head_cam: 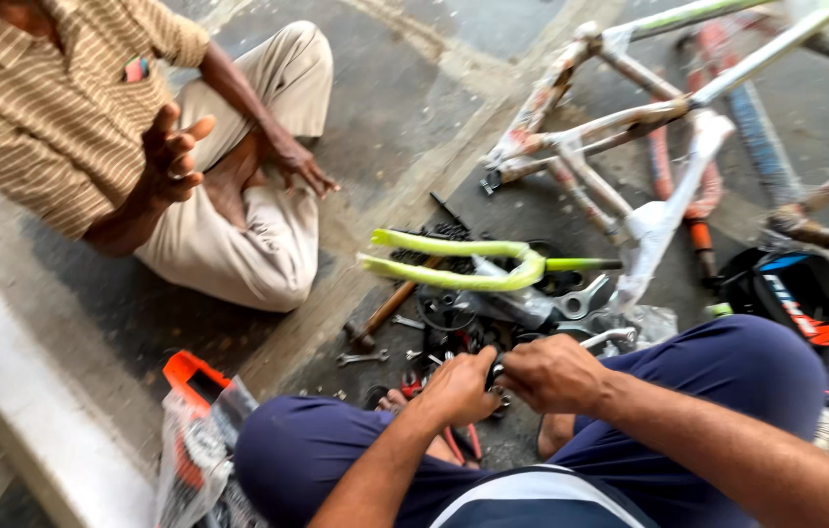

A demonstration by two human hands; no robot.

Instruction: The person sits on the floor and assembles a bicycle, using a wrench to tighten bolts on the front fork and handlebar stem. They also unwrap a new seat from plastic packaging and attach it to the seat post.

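Left hand (460, 386) and right hand (553, 372) met fingertip to fingertip, both closed on small dark metal part (496, 372) between them; part's axis unclear.

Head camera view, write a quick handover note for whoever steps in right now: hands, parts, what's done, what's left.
Left hand and right hand meet between the knees, both pinching a small dark metal part; it is too small to identify.
Just beyond them on the ground: a yellow-green fork, a wooden-handled hammer, spanners and loose dark parts.
Wrapped bicycle frames lie further out, unassembled.
A seated person is nearby, hands off the parts.
Done: nothing visibly fitted. Left: the part in hand.
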